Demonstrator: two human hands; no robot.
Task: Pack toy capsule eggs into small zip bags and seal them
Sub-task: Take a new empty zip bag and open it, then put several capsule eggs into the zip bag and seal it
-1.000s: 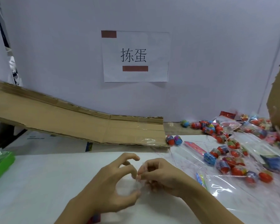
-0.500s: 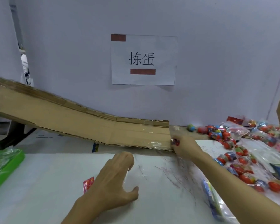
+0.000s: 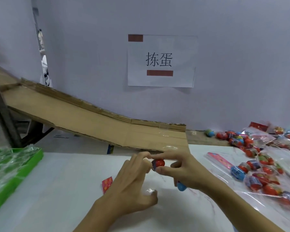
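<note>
My right hand [image 3: 182, 169] pinches a red capsule egg [image 3: 158, 163] between thumb and forefinger. Its lower fingers also hold a blue egg [image 3: 181, 185]. My left hand [image 3: 132, 185] lies just left of it, fingertips meeting the red egg. Its thumb is spread over a clear zip bag [image 3: 149, 190], which shows only as a glint on the white table [image 3: 65, 190]. A small red card [image 3: 107, 182] peeks out beside my left hand. The bag's mouth is hidden by my fingers.
A cardboard ramp [image 3: 107, 128] slopes down from the left and ends just behind my hands. A green tray of clear bags [image 3: 10, 166] stands at the left edge. Loose eggs and filled bags [image 3: 266, 164] cover the right side. A paper sign [image 3: 161, 61] hangs on the wall.
My right hand has come back from the ramp's end with the red and blue eggs. My left hand's fingers have lifted off the table to meet the red egg.
</note>
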